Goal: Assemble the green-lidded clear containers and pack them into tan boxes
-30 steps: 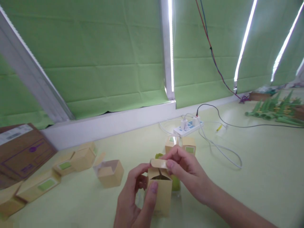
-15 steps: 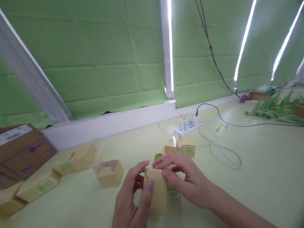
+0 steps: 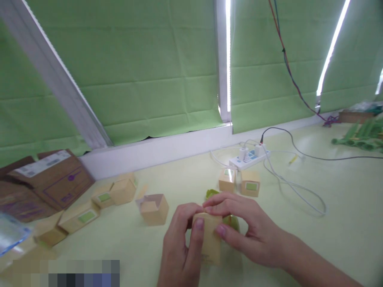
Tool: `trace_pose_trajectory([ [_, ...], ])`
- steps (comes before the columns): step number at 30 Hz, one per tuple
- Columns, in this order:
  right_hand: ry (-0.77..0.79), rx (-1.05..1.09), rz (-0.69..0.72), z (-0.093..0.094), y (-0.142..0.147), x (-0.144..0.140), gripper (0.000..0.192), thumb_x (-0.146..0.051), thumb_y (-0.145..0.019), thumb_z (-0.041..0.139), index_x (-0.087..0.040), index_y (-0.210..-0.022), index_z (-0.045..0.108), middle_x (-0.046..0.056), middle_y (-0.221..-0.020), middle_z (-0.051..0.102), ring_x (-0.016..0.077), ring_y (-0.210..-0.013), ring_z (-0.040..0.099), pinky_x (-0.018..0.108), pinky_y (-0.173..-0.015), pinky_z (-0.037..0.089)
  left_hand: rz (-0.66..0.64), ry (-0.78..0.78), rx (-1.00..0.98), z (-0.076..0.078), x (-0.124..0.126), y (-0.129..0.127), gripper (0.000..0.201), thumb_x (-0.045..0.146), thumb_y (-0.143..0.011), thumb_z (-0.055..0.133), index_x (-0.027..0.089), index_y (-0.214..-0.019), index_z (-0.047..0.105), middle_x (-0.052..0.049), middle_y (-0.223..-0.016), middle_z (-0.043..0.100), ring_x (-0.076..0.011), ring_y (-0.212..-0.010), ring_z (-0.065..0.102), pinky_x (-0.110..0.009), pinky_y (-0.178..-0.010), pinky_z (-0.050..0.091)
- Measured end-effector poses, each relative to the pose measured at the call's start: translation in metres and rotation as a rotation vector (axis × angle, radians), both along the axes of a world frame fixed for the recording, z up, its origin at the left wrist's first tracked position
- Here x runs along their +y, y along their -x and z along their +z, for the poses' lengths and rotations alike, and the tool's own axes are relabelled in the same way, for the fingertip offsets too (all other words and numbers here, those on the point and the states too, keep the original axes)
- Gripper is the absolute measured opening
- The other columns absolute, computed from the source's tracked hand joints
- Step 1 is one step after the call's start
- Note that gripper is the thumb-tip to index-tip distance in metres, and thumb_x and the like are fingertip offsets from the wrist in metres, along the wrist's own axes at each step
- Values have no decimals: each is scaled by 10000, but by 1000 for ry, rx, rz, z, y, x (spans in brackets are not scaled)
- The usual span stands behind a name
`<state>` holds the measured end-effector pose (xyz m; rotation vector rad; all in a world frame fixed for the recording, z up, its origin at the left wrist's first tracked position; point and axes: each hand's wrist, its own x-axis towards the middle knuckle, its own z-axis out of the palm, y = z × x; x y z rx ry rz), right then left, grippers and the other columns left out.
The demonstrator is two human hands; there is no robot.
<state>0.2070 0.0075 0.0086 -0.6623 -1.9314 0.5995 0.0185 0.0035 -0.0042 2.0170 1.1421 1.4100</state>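
both hands pinch a small tan cardboard carton (image 3: 211, 243) standing on the pale, smooth table (image 3: 329, 239): the left hand (image 3: 179, 247) grips its left side, the right hand (image 3: 251, 231) presses fingers on its top. something green and rounded (image 3: 231, 221) sits just behind. beyond lie an open carton (image 3: 153, 208), two label-fronted cubes (image 3: 239, 183), then a white power strip (image 3: 249, 156).

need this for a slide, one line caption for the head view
Both hands, left hand and right hand, hold a small tan carton upright over a pale green table.
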Motion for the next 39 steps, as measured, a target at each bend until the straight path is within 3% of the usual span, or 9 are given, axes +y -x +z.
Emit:
trace_pose_trajectory([
  [6, -27, -46, -5, -2, 2, -1, 446, -210, -883, 686, -288, -1315, 608, 68, -1298, 657, 242, -1224, 603, 409, -1075, 474, 60, 65, -94, 0, 1, 1, 203, 395, -993, 481, 244, -1021, 614, -24, -1019, 691, -204, -939, 648, -276, -766, 508],
  [10, -54, -92, -30, -1, 2, -1, 487, -257, -895, 681, -276, -1362, 543, 82, -1373, 608, 259, -1281, 555, 418, -1099, 447, 77, 113, -135, 0, 2, 1, 225, 424, -1005, 452, 249, -1067, 579, -30, -1042, 684, -206, -931, 649, -272, -712, 517],
  [17, -14, -131, -107, -5, 2, 1, 501, -332, -895, 688, -258, -1360, 517, 78, -1269, 675, 257, -1132, 639, 392, -983, 504, -44, -157, 76, -11, 4, 6, 123, 262, -1000, 496, 300, -1096, 562, -53, -1260, 573, -221, -1182, 583, -359, -968, 490],
  [21, -84, -49, -177, -5, -4, 4, 420, -326, -883, 687, -252, -1277, 563, 71, -1168, 704, 248, -1045, 664, 378, -928, 515, -89, -151, 49, -11, 3, 4, 224, 294, -1021, 443, 322, -1226, 529, -66, -1367, 535, -242, -1293, 518, -413, -1041, 444],
  [25, -27, 85, -395, -7, -24, 15, 345, -340, -899, 642, -241, -1222, 571, 81, -1128, 673, 229, -914, 670, 338, -773, 560, 47, -62, 75, -4, 8, 7, 228, 271, -1011, 437, 271, -1228, 506, -80, -1227, 603, -224, -1124, 607, -411, -961, 487],
  [29, 160, 116, -477, -4, -48, 29, 512, -432, -889, 663, -253, -1333, 481, 59, -1031, 673, 233, -877, 699, 307, -639, 610, 160, -27, 122, -2, 23, 22, 143, 263, -973, 480, 209, -1073, 566, -63, -991, 654, -217, -903, 665, -391, -825, 534],
  [33, 337, -111, -421, 3, -62, 31, 463, -455, -833, 738, -237, -1228, 632, 85, -1093, 721, 263, -892, 734, 416, -757, 662, 197, -23, 107, -3, 32, 34, 127, 237, -976, 456, 204, -1042, 560, -52, -967, 650, -196, -862, 681, -354, -789, 550],
  [37, 419, -78, -395, -3, -77, 21, 666, -376, -724, 851, -237, -1328, 609, 105, -1275, 679, 310, -1079, 696, 511, -943, 610, 163, -56, 138, -3, 30, 34, 130, 191, -948, 477, 211, -1035, 571, -45, -936, 658, -202, -854, 665, -359, -786, 531],
  [39, 449, -54, -394, -13, -87, 16, 675, -352, -702, 867, -231, -1321, 625, 107, -1318, 662, 312, -1126, 677, 515, -999, 574, 137, -77, 158, -3, 28, 31, 138, 169, -928, 488, 213, -1014, 586, -44, -926, 663, -208, -852, 656, -356, -774, 521],
])
